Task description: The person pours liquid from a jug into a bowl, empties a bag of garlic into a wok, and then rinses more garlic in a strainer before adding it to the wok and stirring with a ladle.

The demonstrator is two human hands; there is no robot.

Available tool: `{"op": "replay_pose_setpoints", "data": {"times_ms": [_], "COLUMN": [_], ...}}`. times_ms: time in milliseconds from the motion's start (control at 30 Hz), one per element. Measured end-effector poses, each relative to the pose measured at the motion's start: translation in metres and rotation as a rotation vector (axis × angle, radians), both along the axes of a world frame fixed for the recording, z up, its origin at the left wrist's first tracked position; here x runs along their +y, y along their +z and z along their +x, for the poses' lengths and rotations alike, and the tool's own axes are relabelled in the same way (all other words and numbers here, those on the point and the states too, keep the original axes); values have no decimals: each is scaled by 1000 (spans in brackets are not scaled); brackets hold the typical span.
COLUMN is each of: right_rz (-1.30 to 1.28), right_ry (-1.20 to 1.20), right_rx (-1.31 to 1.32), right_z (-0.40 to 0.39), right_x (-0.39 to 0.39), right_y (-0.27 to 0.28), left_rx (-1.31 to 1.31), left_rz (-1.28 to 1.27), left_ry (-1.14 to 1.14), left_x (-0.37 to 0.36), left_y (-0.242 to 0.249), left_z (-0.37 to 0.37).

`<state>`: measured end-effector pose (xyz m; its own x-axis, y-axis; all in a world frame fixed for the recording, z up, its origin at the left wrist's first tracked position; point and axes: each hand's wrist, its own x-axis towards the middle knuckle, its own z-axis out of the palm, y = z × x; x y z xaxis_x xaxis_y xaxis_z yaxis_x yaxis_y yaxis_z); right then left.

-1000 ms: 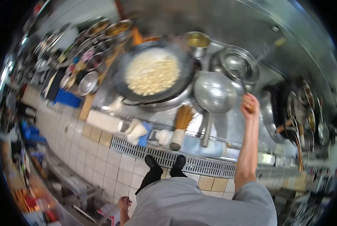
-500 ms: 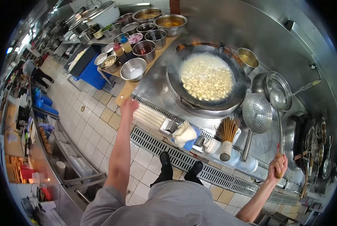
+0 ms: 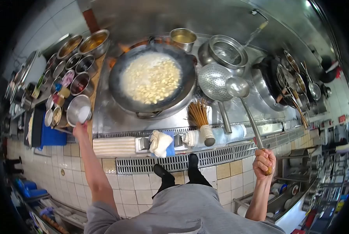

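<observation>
My left hand (image 3: 80,131) is at the near rim of a steel bowl (image 3: 74,114) with something white in it, and its fingers appear closed on that rim. The bowl is at the near end of a wooden board. Closed around the wooden handle end of a long ladle (image 3: 254,126), my right hand (image 3: 264,163) is low on the right. The ladle's bowl end is beside a perforated strainer (image 3: 215,83). A large black wok (image 3: 118,91) holds bubbling, cloudy liquid with many pale yellow pieces, and flames show behind it.
Several steel containers (image 3: 81,84) of sauces and ingredients crowd the left side. A bamboo brush (image 3: 200,117), a white cloth (image 3: 161,143) and a striped towel (image 3: 115,146) lie along the stove's front edge. Behind are a pot (image 3: 183,38) and stacked pans (image 3: 268,87); a grate (image 3: 174,163) crosses the floor.
My left hand has moved to the steel bowl's rim. My right hand still grips the ladle, whose bowl end has shifted toward the strainer. The view has turned, swinging the stove leftward.
</observation>
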<state>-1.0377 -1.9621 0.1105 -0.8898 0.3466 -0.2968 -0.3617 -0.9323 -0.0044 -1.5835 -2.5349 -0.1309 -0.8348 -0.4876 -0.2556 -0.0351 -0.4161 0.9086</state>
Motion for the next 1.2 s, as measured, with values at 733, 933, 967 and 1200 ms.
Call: {"op": "replay_pose_setpoints", "data": {"times_ms": [733,933,967,1200], "right_rz": [344,543,534,1047], "right_ry": [209,246,243,279], "right_rx": [-292,-531,-535,-925], "right_z": [109,136,140,142], "right_x": [116,140,143,165], "right_y": [44,43,42,27], "left_rx": [-149,-249,-255,1015], "left_rz": [-623,-833,-836,-1452], "left_ry": [-1408,-1584,-1592,-1735], "left_x": [731,807,815,827], "left_y": [112,88,83,117], "left_z": [239,268,270,286]}}
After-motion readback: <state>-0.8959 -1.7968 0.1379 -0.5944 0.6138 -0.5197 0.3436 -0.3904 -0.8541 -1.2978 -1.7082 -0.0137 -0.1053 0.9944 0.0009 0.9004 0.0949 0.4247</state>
